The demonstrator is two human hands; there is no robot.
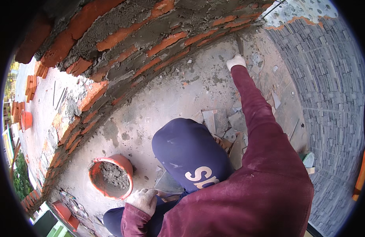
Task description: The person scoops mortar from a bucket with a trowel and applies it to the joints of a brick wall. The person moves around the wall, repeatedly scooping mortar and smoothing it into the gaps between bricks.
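At the end of my outstretched right arm, my right hand (236,62), in a white glove, is closed round a trowel. The trowel's narrow blade (240,44) points toward the foot of the brick wall (166,44), low over the mortar-spotted floor. My left hand (143,200), also gloved in white, is curled beside the rim of an orange bucket (125,162); whether its fingers grip anything is hidden. Grey wet mortar (114,177) partly fills the bucket. My bent knee (190,152) in dark blue cloth fills the middle of the view.
Broken tile pieces (214,120) lie beyond and beside my knee. A grey stone-patterned wall (321,79) rises on the right. Past the lower brickwork at left are stacked bricks (31,87) and a red bucket (26,119). An orange tub (63,211) lies at lower left.
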